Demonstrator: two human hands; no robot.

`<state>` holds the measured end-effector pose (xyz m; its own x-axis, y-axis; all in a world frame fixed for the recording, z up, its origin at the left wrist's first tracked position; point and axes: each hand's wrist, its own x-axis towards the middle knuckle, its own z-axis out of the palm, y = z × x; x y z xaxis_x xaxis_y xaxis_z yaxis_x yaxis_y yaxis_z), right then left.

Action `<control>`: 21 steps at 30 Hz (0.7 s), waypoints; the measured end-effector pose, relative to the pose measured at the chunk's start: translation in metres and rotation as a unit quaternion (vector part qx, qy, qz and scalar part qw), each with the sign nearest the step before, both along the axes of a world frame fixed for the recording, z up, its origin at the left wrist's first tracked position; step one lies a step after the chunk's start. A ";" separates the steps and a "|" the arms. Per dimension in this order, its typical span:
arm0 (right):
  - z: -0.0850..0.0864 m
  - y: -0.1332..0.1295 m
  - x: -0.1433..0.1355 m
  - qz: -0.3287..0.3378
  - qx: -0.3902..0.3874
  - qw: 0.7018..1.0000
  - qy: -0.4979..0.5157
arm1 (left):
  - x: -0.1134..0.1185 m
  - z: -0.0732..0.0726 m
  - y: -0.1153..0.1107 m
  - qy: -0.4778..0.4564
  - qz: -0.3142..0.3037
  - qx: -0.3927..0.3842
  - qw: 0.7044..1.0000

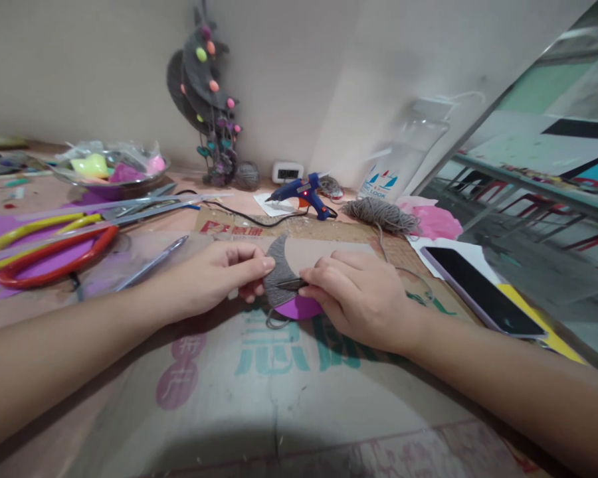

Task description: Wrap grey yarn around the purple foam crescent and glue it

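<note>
My left hand (224, 272) pinches the edge of a small crescent (278, 265) wrapped in grey yarn, thumb on top. The crescent's lower part (299, 307) is bare purple. In my right hand (353, 292) is a pair of tweezers (290, 283), a dark, slim, pointed metal tool whose tips lie against the grey wrapping. A loop of loose yarn (278, 323) hangs just below the crescent. Both hands are over a printed cardboard sheet (219, 411). My right fingers partly hide the purple part and the tweezers' rear end.
Behind are a blue glue gun (301, 194) with a lit red light, a grey yarn skein (381, 216) and a clear bottle (403, 156). A phone (481, 289) lies right; large scissors (54, 249), a pen (152, 263) and a bowl (112, 189) are left. A crescent hanging (204, 86) is against the wall.
</note>
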<state>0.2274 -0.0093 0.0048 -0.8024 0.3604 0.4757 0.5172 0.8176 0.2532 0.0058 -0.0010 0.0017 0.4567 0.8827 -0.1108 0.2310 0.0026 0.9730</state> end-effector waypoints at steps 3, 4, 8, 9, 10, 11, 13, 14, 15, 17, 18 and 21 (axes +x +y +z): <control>0.000 0.001 -0.001 -0.004 -0.017 1.000 0.016 | 0.000 0.000 0.000 -0.009 -0.010 -0.001 1.000; 0.000 0.001 -0.001 -0.010 -0.024 0.999 0.030 | 0.000 -0.001 0.000 -0.011 -0.010 -0.001 1.000; 0.001 -0.001 -0.001 -0.024 -0.056 0.994 0.094 | -0.002 -0.002 0.001 -0.011 -0.010 0.007 1.000; 0.002 -0.002 -0.002 -0.026 -0.060 0.993 0.099 | -0.002 -0.003 0.002 -0.007 -0.012 0.011 1.000; 0.002 -0.002 -0.002 -0.026 -0.065 0.993 0.099 | -0.002 -0.003 0.002 -0.003 -0.014 0.017 1.000; 0.002 -0.003 -0.002 -0.028 -0.069 0.993 0.096 | -0.002 -0.004 0.002 0.002 -0.018 0.025 1.000; 0.002 -0.003 -0.002 -0.031 -0.072 0.993 0.085 | -0.002 -0.004 0.002 0.015 -0.024 0.037 0.999; 0.002 -0.003 -0.003 -0.032 -0.072 0.994 0.079 | -0.002 -0.004 0.002 0.019 -0.025 0.041 0.999; 0.002 -0.004 -0.003 -0.033 -0.072 0.994 0.070 | -0.002 -0.003 0.001 0.022 -0.026 0.043 0.998; 0.002 -0.004 -0.004 -0.035 -0.071 0.995 0.054 | -0.001 -0.002 0.000 0.027 -0.028 0.041 0.998; 0.001 -0.005 -0.004 -0.038 -0.073 0.996 0.048 | -0.001 -0.001 0.000 0.028 -0.029 0.040 0.998; 0.001 -0.005 -0.005 -0.045 -0.078 0.996 0.029 | -0.001 -0.001 -0.001 0.026 -0.032 0.041 0.998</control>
<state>0.2224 -0.0140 0.0059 -0.7368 0.5020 0.4529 0.5996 0.7947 0.0947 0.0047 -0.0015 0.0006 0.5076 0.8591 -0.0652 0.2787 -0.0921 0.9560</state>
